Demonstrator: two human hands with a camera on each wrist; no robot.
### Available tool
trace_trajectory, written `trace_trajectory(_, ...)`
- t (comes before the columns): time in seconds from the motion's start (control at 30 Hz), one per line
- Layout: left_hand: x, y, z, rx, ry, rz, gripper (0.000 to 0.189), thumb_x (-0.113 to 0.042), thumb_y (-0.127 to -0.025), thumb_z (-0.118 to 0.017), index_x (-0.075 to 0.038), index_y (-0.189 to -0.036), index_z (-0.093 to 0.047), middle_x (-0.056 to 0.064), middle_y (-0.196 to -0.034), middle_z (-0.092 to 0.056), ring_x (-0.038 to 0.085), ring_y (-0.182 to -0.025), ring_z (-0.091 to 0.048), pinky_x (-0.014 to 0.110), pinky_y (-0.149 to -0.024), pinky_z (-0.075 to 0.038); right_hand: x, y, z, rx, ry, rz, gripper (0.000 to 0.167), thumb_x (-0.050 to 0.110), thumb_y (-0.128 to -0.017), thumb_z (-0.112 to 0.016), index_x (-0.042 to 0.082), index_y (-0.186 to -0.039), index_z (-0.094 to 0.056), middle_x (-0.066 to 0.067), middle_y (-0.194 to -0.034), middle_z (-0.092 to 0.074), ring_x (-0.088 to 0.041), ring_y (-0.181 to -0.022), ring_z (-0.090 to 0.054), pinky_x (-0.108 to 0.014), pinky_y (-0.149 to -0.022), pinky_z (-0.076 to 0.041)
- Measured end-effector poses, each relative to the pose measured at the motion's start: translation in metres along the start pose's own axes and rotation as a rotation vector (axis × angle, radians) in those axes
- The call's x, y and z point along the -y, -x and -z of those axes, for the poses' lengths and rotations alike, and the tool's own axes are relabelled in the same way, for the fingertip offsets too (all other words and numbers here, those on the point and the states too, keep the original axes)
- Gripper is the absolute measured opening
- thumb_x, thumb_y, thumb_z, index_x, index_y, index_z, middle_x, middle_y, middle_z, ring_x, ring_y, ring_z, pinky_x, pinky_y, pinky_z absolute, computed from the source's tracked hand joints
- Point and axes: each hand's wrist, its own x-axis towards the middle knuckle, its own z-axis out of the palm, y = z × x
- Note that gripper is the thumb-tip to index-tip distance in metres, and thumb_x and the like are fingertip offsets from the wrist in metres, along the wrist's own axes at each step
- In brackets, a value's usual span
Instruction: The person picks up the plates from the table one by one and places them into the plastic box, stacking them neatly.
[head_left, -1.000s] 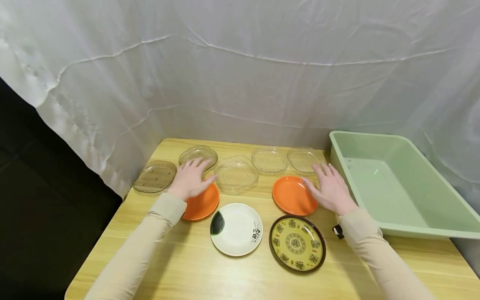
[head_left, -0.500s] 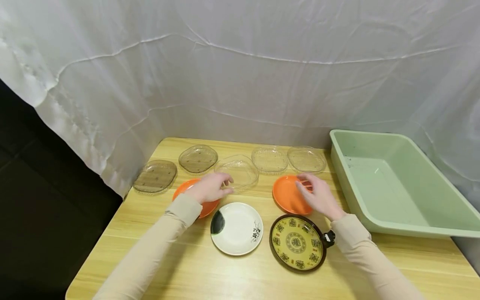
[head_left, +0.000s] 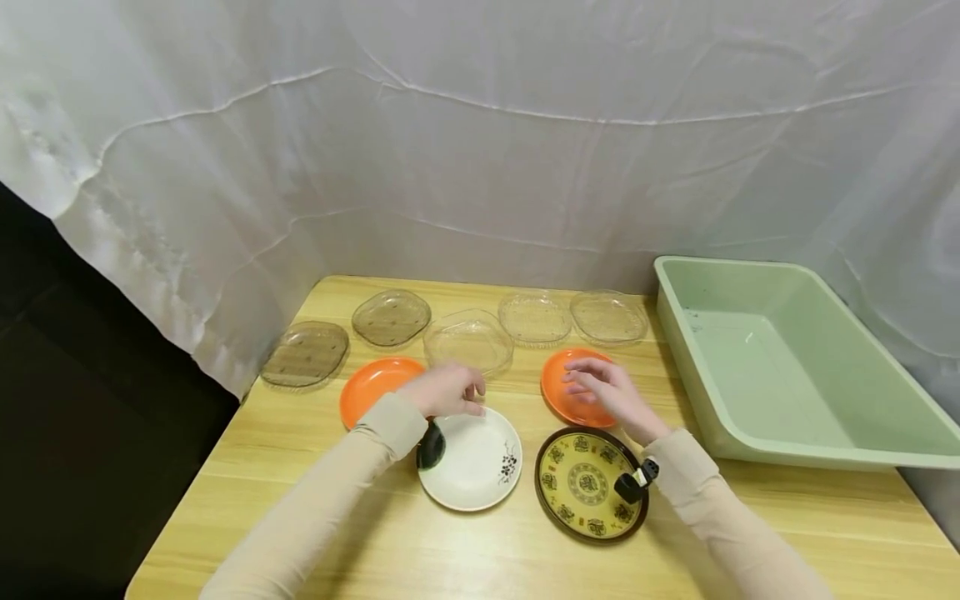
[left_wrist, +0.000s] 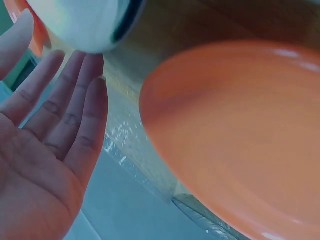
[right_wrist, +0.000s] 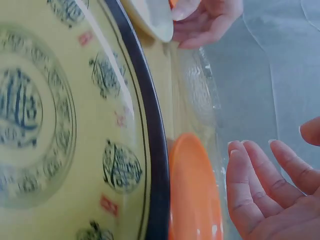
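Between left hand [head_left: 450, 389], near white plate's [head_left: 472, 467] edge, and right hand [head_left: 611, 395], near orange plate [head_left: 557, 393], table [head_left: 528, 388] shows — fingers relaxed.

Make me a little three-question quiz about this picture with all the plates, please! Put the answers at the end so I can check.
1. Count: how many orange plates are on the table?

2. True or false: the green tub is to the right of all the plates and glass dishes.

3. Choose: which hand is closer to the white plate, left or right?

Key:
1. Two.
2. True.
3. The left hand.
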Motion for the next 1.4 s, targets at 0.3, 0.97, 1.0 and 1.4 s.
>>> trace_trajectory(0.3, -0.006, -0.008, -0.009, 0.066, -0.004, -0.014, 0.022, -0.03, -0.084, -0.082, -0.015, -0.099, -0.075, -0.002, -0.09, -0.071, 0.01, -0.083, -0.06, 0.026, -0.079, -0.053, 0.0, -0.001, -0.009, 0.069, -0.094, -0.104, 0.039, 0.009, -0.103, -0.051, -0.012, -0.135, -0.048, -0.024, -0.121, -0.064, -0.011, -0.094, -0.069, -0.025, -0.091, -0.06)
trace_trajectory(0.97, 0.0, -0.014, -0.018, 0.149, 0.176, -0.018, 0.02, -0.021, -0.095, -0.07, -0.009, -0.08, -0.065, -0.003, -0.078, -0.057, 0.009, -0.073, -0.049, 0.018, -0.065, -0.042, -0.01, 0.001, -0.007, 0.126, -0.247, -0.134, 0.041, 0.011, -0.104, -0.049, -0.014, -0.137, -0.045, -0.008, -0.108, -0.073, -0.012, -0.092, -0.072, -0.026, -0.089, -0.061)
trace_trajectory(1.0, 0.0, -0.014, -0.017, 0.146, 0.19, -0.017, 0.019, -0.021, -0.096, -0.069, -0.008, -0.082, -0.065, -0.002, -0.08, -0.059, 0.01, -0.075, -0.05, 0.019, -0.066, -0.043, -0.01, 0.001, -0.007, 0.125, -0.263, -0.142, 0.041, 0.011, -0.105, -0.049, -0.013, -0.137, -0.044, -0.006, -0.106, -0.073, -0.012, -0.091, -0.072, -0.025, -0.088, -0.061)
trace_trajectory(1.4, 0.008, -0.009, -0.006, 0.063, 0.284, -0.047, 0.023, -0.026, -0.104, -0.055, -0.007, -0.109, -0.068, 0.007, -0.101, -0.069, 0.011, -0.087, -0.057, 0.023, -0.077, -0.05, -0.008, 0.003, -0.005, 0.1, -0.314, -0.167, 0.04, 0.014, -0.106, -0.048, -0.01, -0.138, -0.043, -0.001, -0.104, -0.072, -0.012, -0.092, -0.073, -0.025, -0.088, -0.061)
